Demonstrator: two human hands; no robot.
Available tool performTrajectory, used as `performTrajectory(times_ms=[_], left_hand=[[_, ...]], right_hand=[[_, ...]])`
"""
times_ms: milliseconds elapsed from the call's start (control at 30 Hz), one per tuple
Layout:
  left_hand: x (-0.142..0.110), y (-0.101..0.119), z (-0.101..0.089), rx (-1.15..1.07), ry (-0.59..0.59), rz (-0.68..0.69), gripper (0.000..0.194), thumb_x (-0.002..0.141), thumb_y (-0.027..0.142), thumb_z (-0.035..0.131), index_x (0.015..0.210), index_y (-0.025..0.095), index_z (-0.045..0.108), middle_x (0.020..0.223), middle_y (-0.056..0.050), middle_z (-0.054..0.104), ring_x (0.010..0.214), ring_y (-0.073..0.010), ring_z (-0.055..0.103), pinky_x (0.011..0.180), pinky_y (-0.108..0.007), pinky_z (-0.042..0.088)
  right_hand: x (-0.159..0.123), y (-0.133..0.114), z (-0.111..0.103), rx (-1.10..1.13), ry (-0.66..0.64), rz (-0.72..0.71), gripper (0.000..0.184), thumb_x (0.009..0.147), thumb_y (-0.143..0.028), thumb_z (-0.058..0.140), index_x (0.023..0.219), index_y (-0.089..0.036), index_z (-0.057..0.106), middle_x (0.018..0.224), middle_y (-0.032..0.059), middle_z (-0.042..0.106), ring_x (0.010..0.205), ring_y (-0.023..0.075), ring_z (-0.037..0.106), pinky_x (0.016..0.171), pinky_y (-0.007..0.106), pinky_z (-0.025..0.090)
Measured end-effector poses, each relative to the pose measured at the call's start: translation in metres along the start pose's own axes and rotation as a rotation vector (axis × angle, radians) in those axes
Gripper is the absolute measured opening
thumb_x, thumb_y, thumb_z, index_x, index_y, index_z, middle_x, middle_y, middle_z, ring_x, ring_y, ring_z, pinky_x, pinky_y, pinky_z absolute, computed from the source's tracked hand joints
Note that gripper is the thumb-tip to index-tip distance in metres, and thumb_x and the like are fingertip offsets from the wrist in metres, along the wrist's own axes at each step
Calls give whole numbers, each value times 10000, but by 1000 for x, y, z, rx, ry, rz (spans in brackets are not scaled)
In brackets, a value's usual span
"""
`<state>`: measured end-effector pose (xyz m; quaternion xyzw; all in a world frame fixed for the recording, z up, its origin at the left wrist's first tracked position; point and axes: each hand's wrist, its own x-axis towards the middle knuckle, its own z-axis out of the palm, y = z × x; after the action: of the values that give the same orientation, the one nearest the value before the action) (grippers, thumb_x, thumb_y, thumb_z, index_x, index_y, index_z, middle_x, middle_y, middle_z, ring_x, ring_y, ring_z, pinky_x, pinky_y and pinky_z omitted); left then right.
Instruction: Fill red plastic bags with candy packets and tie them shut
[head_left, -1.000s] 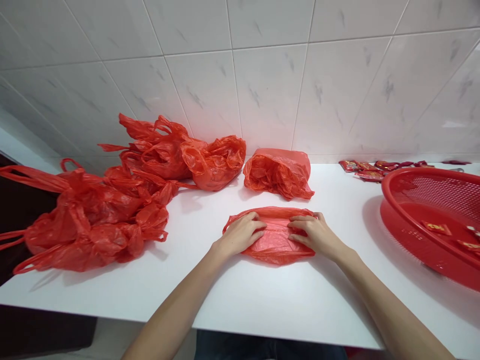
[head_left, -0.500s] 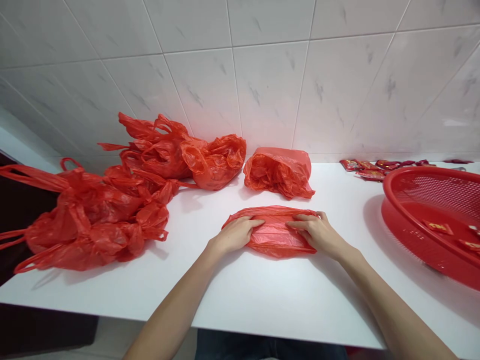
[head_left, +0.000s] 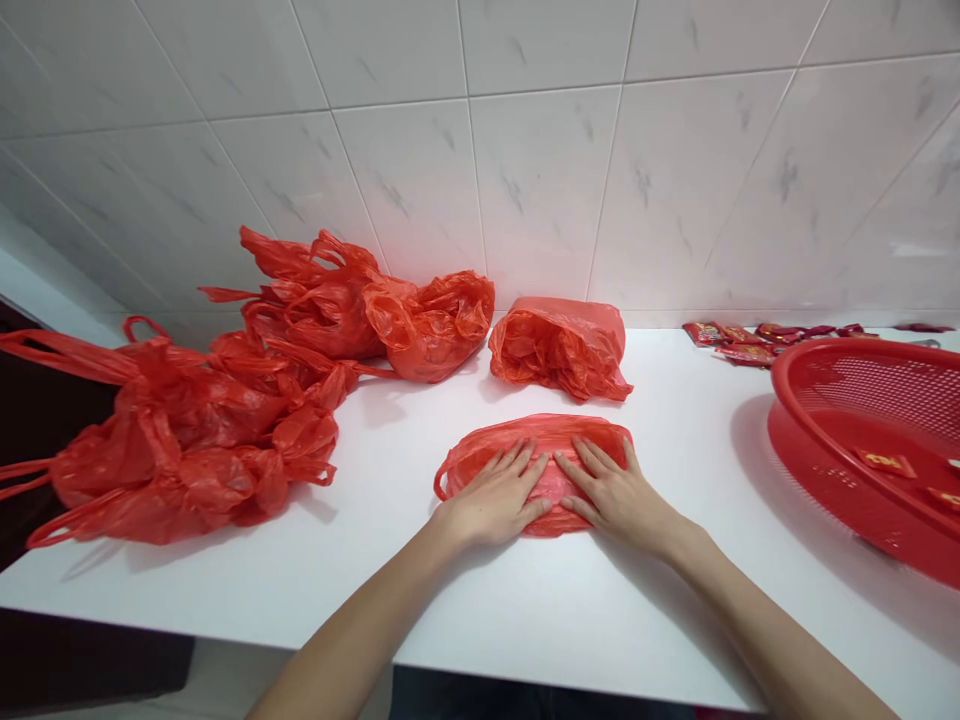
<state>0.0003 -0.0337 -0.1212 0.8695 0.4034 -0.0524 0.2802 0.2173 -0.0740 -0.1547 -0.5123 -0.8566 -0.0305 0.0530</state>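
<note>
- Pale tiled wall [head_left: 540,190] with grey streaks backs a white tabletop [head_left: 465,620], whose right end runs out of view.
- Flat on the tabletop, directly in front of the person, lies a red plastic bag [head_left: 555,430]; both hands cover part of its middle and near edge.
- Left hand [head_left: 491,500]: palm down, fingers spread over the bag, pinching nothing visible; the palm's underside is hidden.
- Right hand [head_left: 622,500]: likewise splayed on the bag, thumb near the left one; its underside is hidden too.
- Just behind sits a crumpled red bag [head_left: 574,345], its inside too bunched to read.
- Bulging red bags [head_left: 202,430] overlap on the left, hard to count, contents hidden; some handles are cut off by the frame.
- Red perforated basket [head_left: 799,440], cropped at right, holds small packets [head_left: 885,461], one partly cut off.
- Red packets [head_left: 742,352] lie behind it, their print illegible.
</note>
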Motion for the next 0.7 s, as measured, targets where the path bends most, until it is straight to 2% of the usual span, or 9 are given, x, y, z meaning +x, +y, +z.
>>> performTrajectory(times_ms=[67,167,367,500,600,700], left_hand=[[-1,1,2,0,-34,-39,725,1014,561,327,1617,182,188,1684,-121,35,1564,-320,23,1255,-529,141],[-2,2,0,0,-59,-81,776,996,591,352,1619,163,174,1680,-135,52,1563,-334,32,1249,-540,154],[-1,-3,-4,-5,-69,-56,963,882,725,481,1622,200,155,1683,-144,61,1556,-363,115,1228,-520,217],[-2,-3,-5,-1,-69,-51,988,860,739,502,1621,210,159,1683,-146,83,1553,-366,135,1217,-512,245],[0,-1,-6,7,-23,-54,888,893,684,507,1596,199,262,1675,-138,183,1546,-348,193,1219,-479,266],[5,-1,-7,9,148,-64,586,1000,543,398,1456,192,510,1574,-120,447,1481,-315,376,1183,-437,350]], right_hand=[[-1,-1,7,-31,-78,48,595,1051,-496,381,1532,-150,426,1510,285,437,1421,398,421,1088,701,280],[-2,0,7,-29,-136,91,658,1041,-535,385,1558,-127,377,1531,289,394,1437,411,393,1103,710,271],[-4,6,4,46,-173,86,795,986,-683,377,1583,-160,333,1552,243,393,1457,410,358,1146,682,240],[-5,11,6,78,-170,82,869,951,-752,363,1587,-160,325,1560,248,379,1464,420,337,1154,683,216],[-4,10,2,61,-178,89,867,947,-748,386,1585,-164,330,1564,246,377,1466,409,340,1153,665,236],[-3,9,-4,55,-208,100,865,952,-724,417,1584,-140,324,1567,255,367,1474,405,327,1150,670,242]])
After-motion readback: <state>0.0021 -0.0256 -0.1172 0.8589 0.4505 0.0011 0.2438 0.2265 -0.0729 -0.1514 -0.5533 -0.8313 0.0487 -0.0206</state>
